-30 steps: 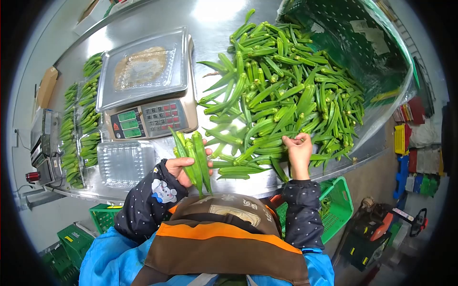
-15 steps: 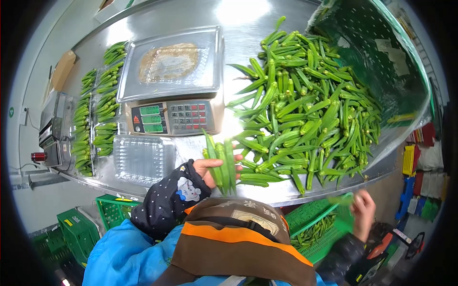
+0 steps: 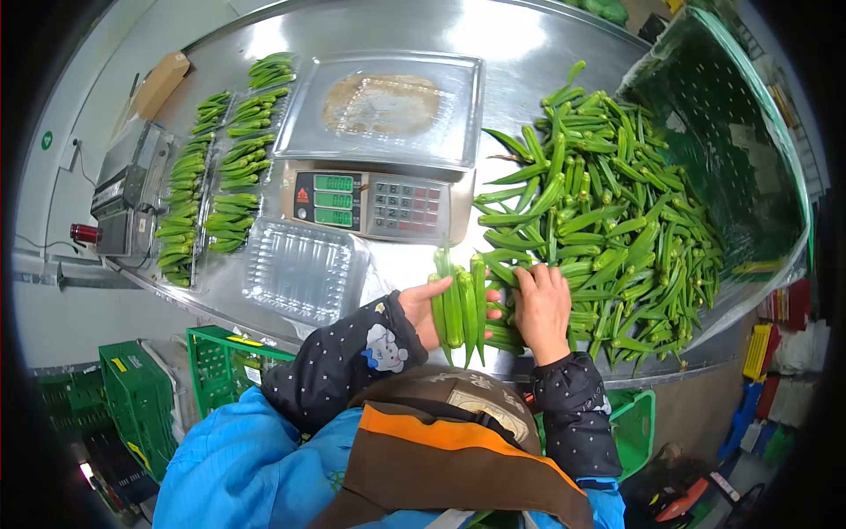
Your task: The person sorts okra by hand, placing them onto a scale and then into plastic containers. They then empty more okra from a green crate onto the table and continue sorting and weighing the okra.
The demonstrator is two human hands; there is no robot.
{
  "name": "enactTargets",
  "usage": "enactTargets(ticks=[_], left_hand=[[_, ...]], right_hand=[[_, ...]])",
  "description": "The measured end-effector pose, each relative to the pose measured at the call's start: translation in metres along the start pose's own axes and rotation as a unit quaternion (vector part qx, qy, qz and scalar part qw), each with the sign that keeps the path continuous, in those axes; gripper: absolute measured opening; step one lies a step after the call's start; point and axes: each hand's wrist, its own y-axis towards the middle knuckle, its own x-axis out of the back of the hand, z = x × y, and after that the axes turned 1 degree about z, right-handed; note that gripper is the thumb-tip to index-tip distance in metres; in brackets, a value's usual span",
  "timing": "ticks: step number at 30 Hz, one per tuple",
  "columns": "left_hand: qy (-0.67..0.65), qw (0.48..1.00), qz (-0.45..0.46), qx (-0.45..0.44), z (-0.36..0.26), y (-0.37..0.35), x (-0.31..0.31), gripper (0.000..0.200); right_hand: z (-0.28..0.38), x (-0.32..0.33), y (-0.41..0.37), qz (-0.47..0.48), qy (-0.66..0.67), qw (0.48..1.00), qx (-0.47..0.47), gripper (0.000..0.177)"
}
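Several green okra pods (image 3: 460,309) lie side by side in my left hand (image 3: 421,310), its palm up beneath them and thumb over their edge. At the front left of a large okra heap (image 3: 608,220), my right hand (image 3: 543,309) is palm down. Its fingers are bent and pressed together on a pod at the heap's edge, with the fingertips partly hidden. Left of my left hand rests a clear plastic tray (image 3: 304,271). Behind that tray stands a digital scale (image 3: 370,203) with a clear tray on its pan.
Trays of okra (image 3: 182,212) line the left of the steel table (image 3: 502,40). Beyond them is a machine (image 3: 130,189). A green crate (image 3: 718,123) lies tipped behind the heap, lined with clear plastic. More green crates (image 3: 145,397) stand below the table's front edge.
My right hand has come up from the green crate below the table to the okra heap. My left hand still holds its pods. The view has shifted, so the table's contents appear farther right.
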Motion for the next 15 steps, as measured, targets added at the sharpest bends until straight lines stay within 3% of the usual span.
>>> enactTargets(ticks=[3, 5, 7, 9, 11, 14, 15], left_hand=[[0.005, 0.999, -0.029, -0.028, -0.003, -0.015, 0.009, 0.067], [-0.011, 0.996, -0.06, -0.06, -0.005, -0.025, 0.012, 0.067], [0.063, 0.986, -0.096, -0.119, -0.005, -0.032, 0.012, 0.064], [0.048, 0.988, -0.06, -0.132, -0.006, -0.034, 0.016, 0.063], [0.064, 0.985, -0.079, -0.142, -0.009, -0.043, 0.018, 0.063], [0.043, 0.978, -0.101, -0.177, -0.026, -0.079, 0.004, 0.065], [0.011, 0.978, -0.091, -0.19, -0.032, -0.097, -0.001, 0.066]], right_hand=[[0.004, 0.001, 0.001, -0.049, 0.02, 0.998, -0.028, 0.025], [0.014, 0.007, -0.011, -0.053, 0.218, 0.966, -0.13, 0.027], [0.057, 0.02, -0.014, -0.038, 0.505, 0.809, -0.297, 0.029], [0.091, 0.019, -0.011, -0.002, 0.444, 0.878, -0.178, 0.028], [0.12, 0.022, 0.005, 0.054, 0.296, 0.954, 0.023, 0.025], [0.142, 0.032, 0.03, 0.048, 0.301, 0.946, 0.115, 0.021], [0.148, 0.034, 0.041, 0.049, 0.337, 0.939, 0.053, 0.016]])
